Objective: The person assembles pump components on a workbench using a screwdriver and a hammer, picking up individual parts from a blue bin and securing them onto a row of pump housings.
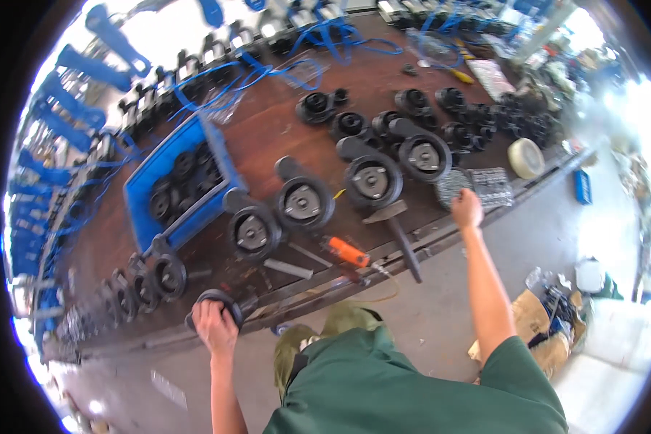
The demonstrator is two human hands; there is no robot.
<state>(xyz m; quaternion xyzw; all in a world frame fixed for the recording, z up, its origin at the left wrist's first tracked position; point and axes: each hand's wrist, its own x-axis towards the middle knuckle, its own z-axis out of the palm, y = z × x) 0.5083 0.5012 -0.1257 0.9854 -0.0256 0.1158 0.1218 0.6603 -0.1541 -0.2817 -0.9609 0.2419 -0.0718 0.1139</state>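
Observation:
My left hand (214, 325) grips a black round valve part (217, 298) at the front edge of the brown workbench (267, 130). My right hand (467, 210) reaches out to a clear bag of small metal parts (456, 182) near the bench's right front edge, fingers curled on it. Between the hands lie several large black disc-shaped valve bodies (304, 202), an orange-handled tool (347, 252) and a hammer (398, 228).
A blue crate (177, 177) holding black parts sits at the left. Smaller black fittings (477, 119) and a roll of tape (525, 158) lie at the right. Blue-handled valves (65, 123) line the far edge. Cardboard and rubbish (550, 318) lie on the floor at the right.

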